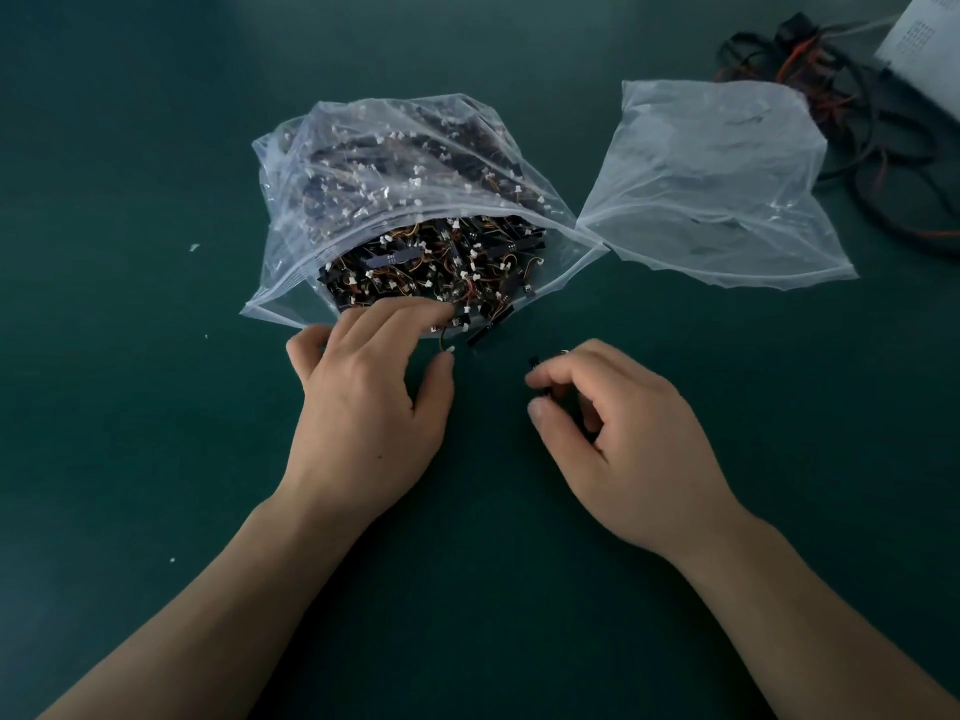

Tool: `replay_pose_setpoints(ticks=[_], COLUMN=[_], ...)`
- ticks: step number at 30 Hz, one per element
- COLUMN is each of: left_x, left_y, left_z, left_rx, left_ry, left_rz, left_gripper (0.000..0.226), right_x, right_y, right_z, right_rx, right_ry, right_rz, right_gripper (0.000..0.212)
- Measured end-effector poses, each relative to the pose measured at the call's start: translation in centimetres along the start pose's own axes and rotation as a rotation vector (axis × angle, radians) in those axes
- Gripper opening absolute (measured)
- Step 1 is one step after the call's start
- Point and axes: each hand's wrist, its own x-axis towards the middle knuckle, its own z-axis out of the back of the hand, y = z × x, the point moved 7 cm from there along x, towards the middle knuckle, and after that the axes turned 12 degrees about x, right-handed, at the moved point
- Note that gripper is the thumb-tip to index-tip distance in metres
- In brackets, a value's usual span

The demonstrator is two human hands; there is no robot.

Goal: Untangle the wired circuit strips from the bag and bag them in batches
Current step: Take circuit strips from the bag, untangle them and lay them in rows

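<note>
Head view: the tangle of circuit strips [436, 262], dark pieces with orange wires and white plugs, fills the large clear bag [395, 163], which lies on its side in the middle of the counter [130, 148] with its open mouth toward the person. A few strips spill over the lip of the mouth onto the counter. The left hand [374, 387] reaches to that lip, its fingers laid loosely on the nearest strips and its thumb spread out to the side. Its grip is released, with nothing clearly held. A thin wire with a white plug lies just beside the thumb tip.

The right hand [618, 423] is apart from the bag, low over the counter, with its grip closed on a single strip [535, 363], a small dark piece pinched between thumb and forefinger. The other fingers are curled under.

A second clear bag [717, 184] lies to the right, its corner touching the large bag's mouth. Dark shapes show faintly through its plastic. Behind it sits a heap of black and red cables [893, 148] beside a white box [930, 49] at the frame's corner. Small white specks [194, 247] dot the counter on the left.
</note>
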Motion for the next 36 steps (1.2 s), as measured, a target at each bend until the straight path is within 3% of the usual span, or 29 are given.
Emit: replay_pose_setpoints(ticks=[8, 14, 22, 28, 32, 36], left_x=[-0.3, -0.5, -0.5, -0.6, -0.7, -0.4], left_y=[-0.3, 0.4, -0.2, -0.6, -0.9, -1.0], left_z=[-0.2, -0.5, -1.1, -0.9, -0.6, -0.3], left_rx=[-0.066, -0.006, -0.011, -0.027, -0.11, -0.206], left_ry=[0.026, 0.077, 0.169, 0.198, 0.2, 0.178], left_rz=[-0.07, -0.014, -0.06, -0.104, -0.127, -0.155], left_gripper=[0.012, 0.022, 0.012, 0.008, 0.008, 0.019], right_x=[0.6, 0.7, 1.1, 0.9, 0.8, 0.8], right_y=[0.5, 0.0, -1.1, 0.4, 0.8, 0.6], right_z=[-0.6, 0.0, 0.4, -0.4, -1.4, -0.9], right_rx=[-0.071, -0.131, -0.245, -0.192, -0.23, -0.141], right_ry=[0.034, -0.057, -0.116, -0.035, 0.078, 0.029], right_rz=[-0.02, -0.065, -0.146, 0.024, 0.073, 0.06], right_gripper=[0.013, 0.025, 0.019, 0.032, 0.02, 0.004])
